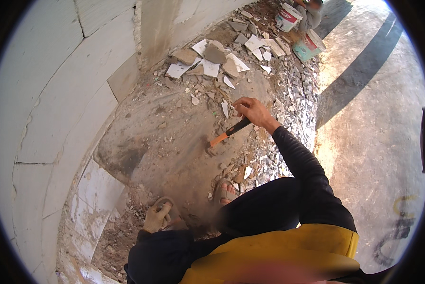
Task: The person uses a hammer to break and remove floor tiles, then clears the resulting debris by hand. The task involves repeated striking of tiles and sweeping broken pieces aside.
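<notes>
My right hand point(256, 111) is bare, at the end of a black sleeve, with its fingers curled in. A claw hammer point(227, 133) with an orange and black handle slants down and left from under this hand. The handle's end is hidden by my palm, and the metal head is close to the dusty ground. My left hand point(156, 217) wears a pale work glove and is low beside my left foot point(164, 204). Its fingers are bent; whether anything is in them is hidden.
Broken tiles and mortar chunks point(215, 59) are heaped ahead along the pale block wall point(56, 104). Gravel point(293, 102) borders a concrete floor point(368, 137) on the right. Two buckets point(308, 46) stand at the far right beside another person point(311, 16). White tile pieces point(95, 199) lie on the left.
</notes>
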